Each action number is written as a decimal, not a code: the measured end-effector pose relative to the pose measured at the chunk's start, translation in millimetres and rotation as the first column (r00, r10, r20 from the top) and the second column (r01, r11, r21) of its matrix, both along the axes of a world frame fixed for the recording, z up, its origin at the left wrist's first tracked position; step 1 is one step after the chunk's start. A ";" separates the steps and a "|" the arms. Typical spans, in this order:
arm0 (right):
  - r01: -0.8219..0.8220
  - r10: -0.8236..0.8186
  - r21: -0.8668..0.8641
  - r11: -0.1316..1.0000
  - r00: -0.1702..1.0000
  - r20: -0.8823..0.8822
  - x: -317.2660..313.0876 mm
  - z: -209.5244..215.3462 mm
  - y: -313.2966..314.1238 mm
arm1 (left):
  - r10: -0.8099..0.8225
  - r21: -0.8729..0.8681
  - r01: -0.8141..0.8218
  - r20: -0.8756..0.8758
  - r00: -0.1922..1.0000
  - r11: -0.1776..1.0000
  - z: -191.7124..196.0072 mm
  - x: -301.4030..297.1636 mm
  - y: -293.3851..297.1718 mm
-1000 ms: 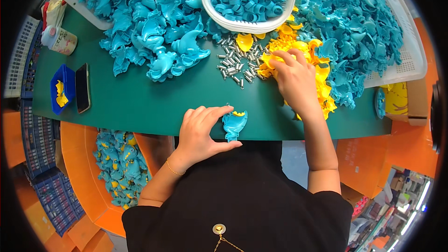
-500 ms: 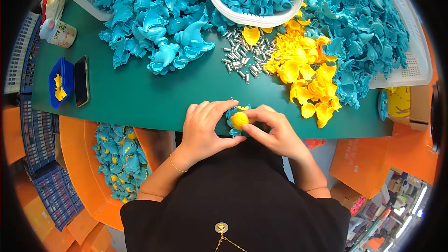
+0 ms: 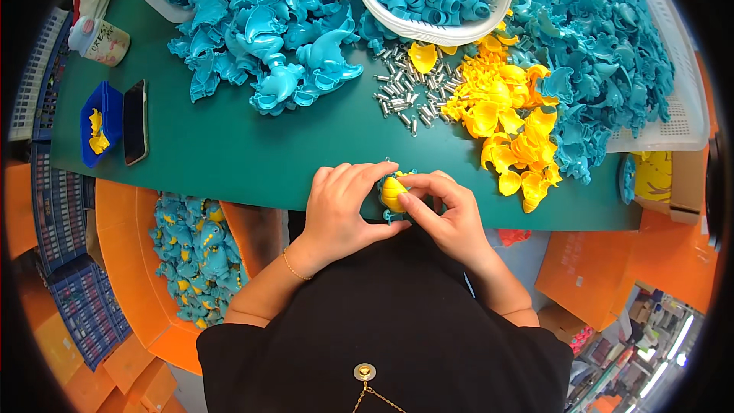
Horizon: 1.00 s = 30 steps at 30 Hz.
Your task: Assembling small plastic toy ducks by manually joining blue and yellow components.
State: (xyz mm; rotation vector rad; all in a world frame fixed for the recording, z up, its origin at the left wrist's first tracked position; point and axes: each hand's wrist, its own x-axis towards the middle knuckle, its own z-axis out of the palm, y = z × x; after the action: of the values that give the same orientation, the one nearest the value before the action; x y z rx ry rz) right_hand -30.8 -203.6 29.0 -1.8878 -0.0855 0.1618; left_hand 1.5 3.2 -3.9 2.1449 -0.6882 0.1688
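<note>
Change from one second ago: your right hand (image 3: 451,218) was on the yellow pile (image 3: 508,126) at the far right; now it is back at the near table edge, against your left hand (image 3: 344,210)
Change from half a second ago: both hands stay together at the same place, only the fingers sit a little differently on the piece
Left hand: your fingers are curled around the left side of the teal piece (image 3: 391,214), thumb side toward the yellow part (image 3: 394,193)
Right hand: your fingers are closed in a pinch on the yellow part, pressing it onto the teal piece
Held thing: the teal piece with the yellow part lies between both hands, just above the near edge of the green table (image 3: 229,153)
Metal pins (image 3: 401,88): a loose heap, between the teal shells (image 3: 267,38) and the yellow pile
White baskets: a round one (image 3: 428,29) with teal rings at the top, a square one (image 3: 680,107) with teal pieces at the right
Blue tray (image 3: 111,107): small, left on the table, yellow bits inside; a dark phone (image 3: 135,122) just beside it
Cup (image 3: 99,40): pale, with print, far left corner
Orange bin (image 3: 122,275): below the table on your left, finished teal and yellow toys (image 3: 195,248) inside
Cardboard box (image 3: 684,183): at the right table end, a yellow package in it
</note>
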 end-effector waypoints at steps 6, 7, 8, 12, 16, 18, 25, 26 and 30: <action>0.068 -0.029 0.189 0.980 0.980 -0.199 0.3 2.4 5.5 | -0.001 0.001 0.001 0.012 1.000 1.000 0.6 -0.3 0.7; 0.146 -0.020 0.354 0.924 0.942 -0.335 0.9 2.1 6.9 | 0.002 0.000 -0.002 0.012 1.000 1.000 0.5 -0.4 0.7; 0.143 -0.018 0.353 0.924 0.942 -0.335 2.0 2.4 6.7 | 0.001 0.004 -0.001 0.008 1.000 1.000 0.3 -0.7 0.7; 0.083 0.014 0.292 0.953 0.949 -0.314 8.0 6.7 6.7 | 0.012 -0.004 -0.012 0.009 1.000 1.000 0.3 -1.1 1.6; 0.170 -0.003 0.391 0.904 0.919 -0.393 11.8 3.8 9.8 | 0.012 0.009 -0.012 0.007 1.000 1.000 -1.8 -2.1 -1.8; 0.168 -0.041 0.348 0.922 0.938 -0.345 11.1 -0.4 13.1 | 0.057 -0.023 -0.057 0.014 0.998 0.998 -3.9 -3.9 -4.5; 0.086 -0.093 -0.098 0.991 0.994 -0.062 7.4 0.1 15.1 | 0.059 -0.011 -0.059 0.008 0.998 0.998 -4.0 -2.6 -2.2; 0.063 -0.067 -0.171 0.983 0.998 -0.019 8.5 2.4 12.7 | 0.038 -0.021 -0.038 0.018 0.999 0.999 -2.2 -2.8 -2.2; -0.046 0.083 -0.187 0.981 0.977 0.197 20.8 15.4 -23.8 | 0.009 0.006 -0.010 0.039 0.999 1.000 0.2 -1.1 -1.7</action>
State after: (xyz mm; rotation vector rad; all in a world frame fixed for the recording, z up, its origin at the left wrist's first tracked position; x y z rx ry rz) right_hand -10.0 -227.4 44.4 -2.0808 -0.2812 0.0193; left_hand 0.4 1.5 -3.7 2.1560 -0.7017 0.2137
